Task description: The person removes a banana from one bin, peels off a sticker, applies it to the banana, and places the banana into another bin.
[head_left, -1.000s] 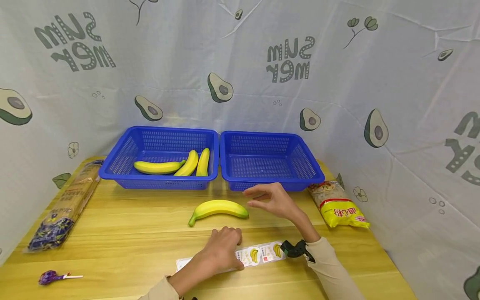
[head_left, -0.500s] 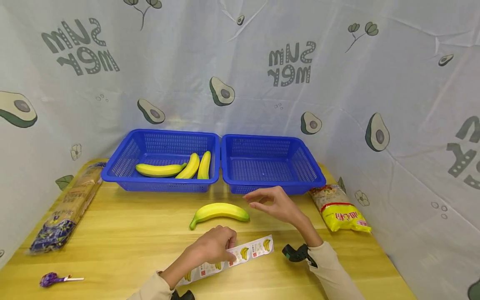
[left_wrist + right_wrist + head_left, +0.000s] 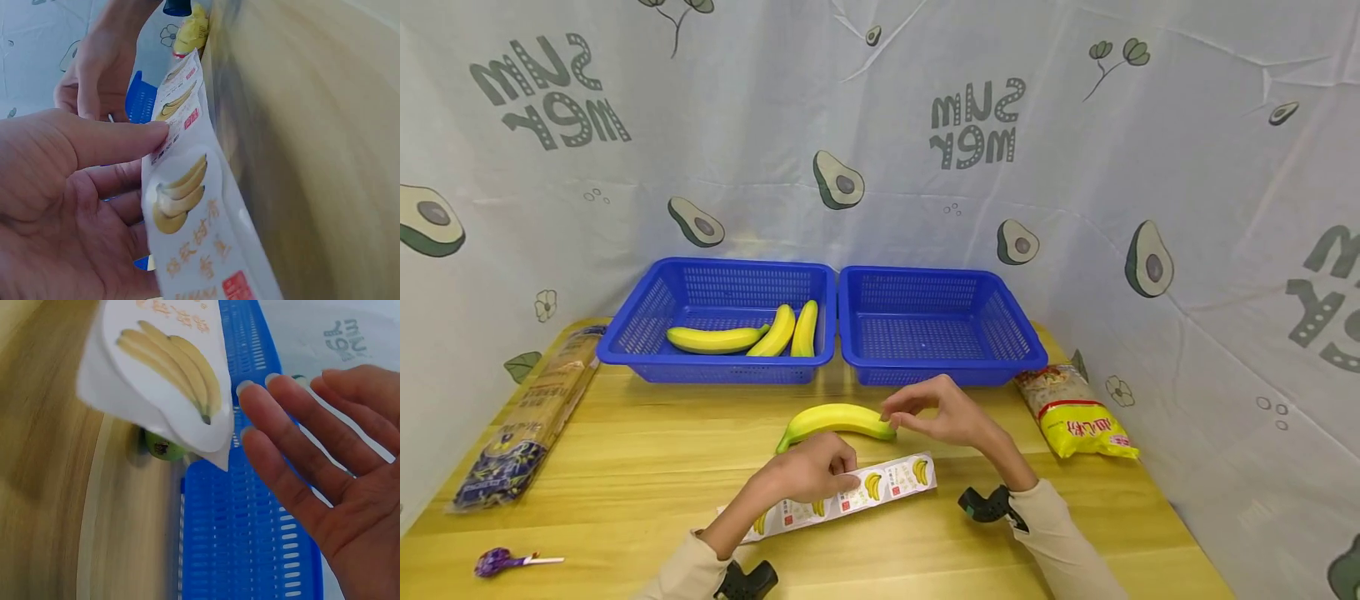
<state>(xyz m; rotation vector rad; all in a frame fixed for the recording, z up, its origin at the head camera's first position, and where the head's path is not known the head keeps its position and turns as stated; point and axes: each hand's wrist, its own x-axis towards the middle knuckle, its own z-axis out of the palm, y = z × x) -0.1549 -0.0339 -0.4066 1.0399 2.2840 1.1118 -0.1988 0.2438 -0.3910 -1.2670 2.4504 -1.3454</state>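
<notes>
The sticker strip (image 3: 842, 498) w/ banana pics is pinched by the left hand (image 3: 811, 468), thumb on the printed face & fingers curled behind it, approx. mid-length; the strip's right end is raised off the wooden table (image 3: 625, 467) and sits just below the right hand (image 3: 943, 412). The right hand is held above the table, fingers relaxed and gripping nothing; in the head view its fingertips are seen at the right end of the loose banana (image 3: 837, 418), but contact cannot be told. That banana is laid on the table between the strip and the two blue baskets. From the left wrist view the thumb (image 3: 106, 140) is shown pressed on the strip's glossy white face, w/ red marks & orange lettering that the head view leaves too small to read. From the right wrist view the strip's rounded, scalloped end is shown close beside the straightened fingers (image 3: 294, 450), apart from them, w/ the banana's green tip under it. The left basket (image 3: 647, 321), a perforated plastic mesh, is filled w/ three smooth yellow bananas (image 3: 752, 333); the right basket (image 3: 1015, 333) is set touching it. A crinkly yellow snack bag (image 3: 1078, 417) is laid at the right, a long clear packet (image 3: 527, 417) at the left, a purple lollipop (image 3: 501, 562) near the front edge.
</notes>
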